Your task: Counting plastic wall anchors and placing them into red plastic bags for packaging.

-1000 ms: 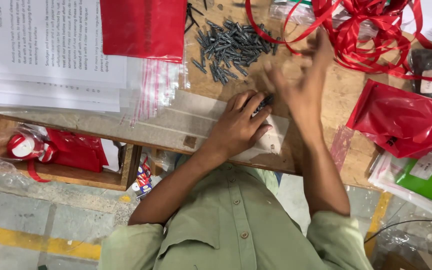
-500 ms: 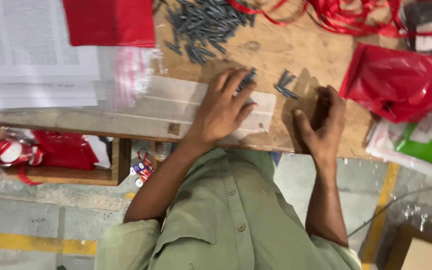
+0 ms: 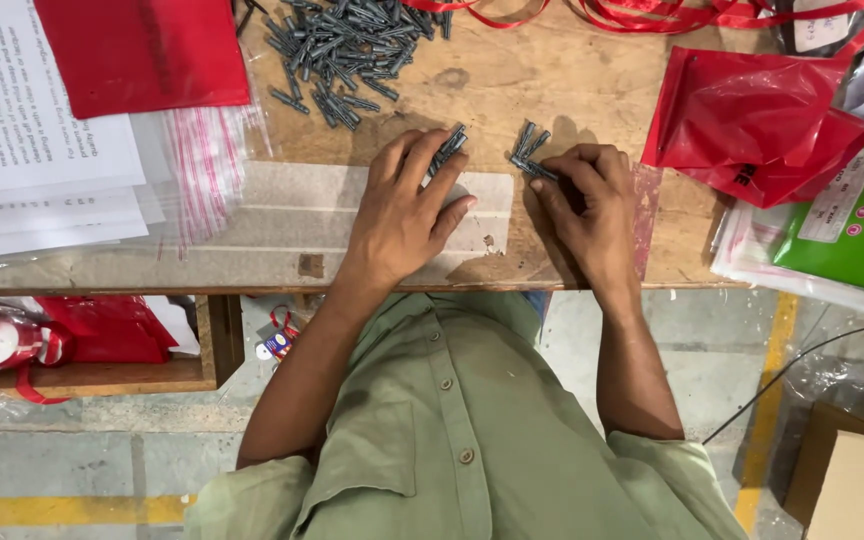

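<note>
Both hands are down on the worn wooden workbench [image 3: 572,70], close to its near edge; the left hand [image 3: 402,215] lies palm down, fingers spread slightly apart, with a small bundle of grey plastic wall plugs [image 3: 445,152] pinned under its fingertips, long axes running diagonally up and to the right, away from the person; the right hand [image 3: 592,205] is curled, thumb and forefinger pinched together on a few more grey plugs [image 3: 530,158], and these fan out, some tilted up-right, one lying nearly flat toward the left; the two little groups sit near each other, a bare strip of wood between them; farther up the bench sits the loose heap of grey plugs [image 3: 347,45], pointing every which way, apart from both hands; bare wood lies open between the heap and the knuckles; on the left a stack of clear zip bags with red stripes [image 3: 207,160] and white printed sheets [image 3: 32,130] crowd in; on the right a crumpled red plastic bag [image 3: 752,120] lies close to the right wrist's side; a flat red pouch [image 3: 142,50] lies at the top left.
</note>
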